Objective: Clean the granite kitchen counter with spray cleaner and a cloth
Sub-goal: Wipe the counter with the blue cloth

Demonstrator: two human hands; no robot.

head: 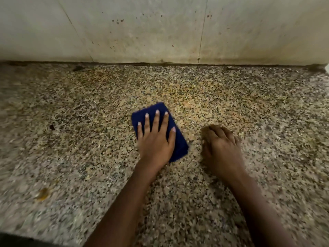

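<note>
Our two forearms come in from 6 o'clock, nearest the lens. Left hand (156, 139) lies flat, fingers spread, palm pressing the folded blue cloth (159, 130) onto the granite counter (89, 157), just left of frame centre. Right hand (220, 148) sits at 3 o'clock of the cloth, near but apart, fingers loosely curled and resting on the stone, holding nothing; blurred, so finer detail is unclear. No spray cleaner in view.

Step in hand, as we judge it: wiping. To do it well we keep the whole palm down so the cloth stays flat and does not bunch, and work in overlapping strokes. The yellowish patch (187, 97) at 1 o'clock of the cloth looks the dirtiest, so it probably needs firmer, repeated passes. Then out toward the dark speck (52, 127) at 9 o'clock and the orange bit (42, 193) at 8 o'clock. The dark seam (160, 62) under the spattered wall (160, 32) at 12 o'clock likely holds grime; a folded cloth edge should reach it. The right hand can brace us.
</note>
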